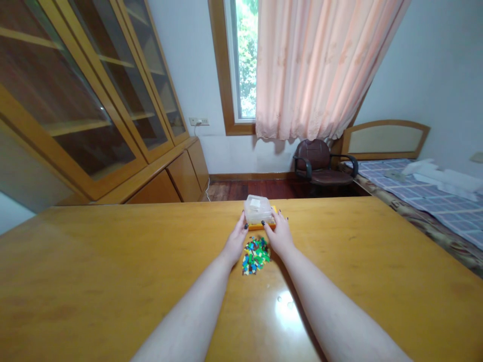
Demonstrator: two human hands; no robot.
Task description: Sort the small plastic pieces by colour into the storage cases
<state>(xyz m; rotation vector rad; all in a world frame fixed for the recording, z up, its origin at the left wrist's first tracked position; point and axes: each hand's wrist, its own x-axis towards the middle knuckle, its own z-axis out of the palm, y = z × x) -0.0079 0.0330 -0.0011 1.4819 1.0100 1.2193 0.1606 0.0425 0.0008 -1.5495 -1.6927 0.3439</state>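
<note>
A clear plastic box [258,209] with an orange base [261,226] sits near the far edge of the yellow-brown wooden table [113,261]. My left hand [237,240] grips its left side, and my right hand [279,232] grips its right front corner, with dark-painted fingernails showing on both. Just in front of the box, between my wrists, lies a small heap of multicoloured plastic building bricks [255,255]. Nothing inside the box can be made out through its cloudy lid.
Beyond the table stand a glass-fronted wooden cabinet [90,95] at the left and a dark padded chair [319,163] at the back. A bed with a checked cover [426,201] lies at the right, below a pink curtain [320,65] and window.
</note>
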